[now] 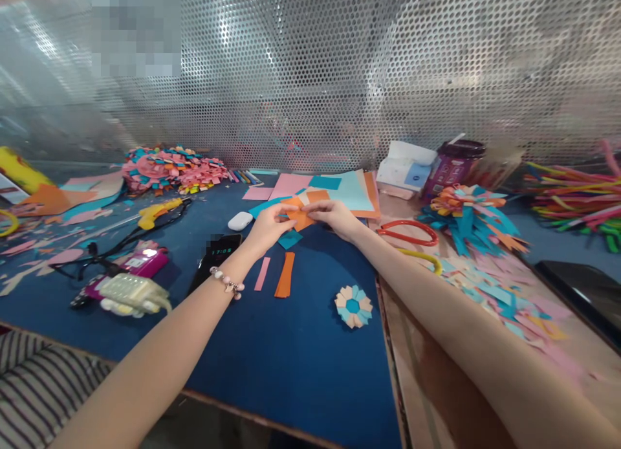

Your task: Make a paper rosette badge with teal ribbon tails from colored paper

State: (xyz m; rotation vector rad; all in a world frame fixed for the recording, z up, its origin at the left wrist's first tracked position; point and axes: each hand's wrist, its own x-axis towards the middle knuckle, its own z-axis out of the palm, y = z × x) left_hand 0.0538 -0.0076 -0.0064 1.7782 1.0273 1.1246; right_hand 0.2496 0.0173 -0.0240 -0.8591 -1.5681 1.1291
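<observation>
A small piece of orange paper (303,221) is held up over the blue table between my two hands. My left hand (270,229), with a beaded bracelet at the wrist, pinches its left side. On the other side, the fingertips of my right hand (338,219) are closed on its upper right edge. A teal paper piece (290,239) lies just below the hands. Nearer to me are a pink strip (262,274) and orange strips (284,277). A folded-paper ring (353,306) in teal and cream rests flat to the right.
Stacked coloured sheets (359,190) lie behind my hands. To the left are a white case (239,221), a phone (213,261), a yellow glue gun (159,213) and a paper-scrap heap (169,169). Red-handled scissors (410,233), a purple jar (453,167) and paper scraps occupy the right.
</observation>
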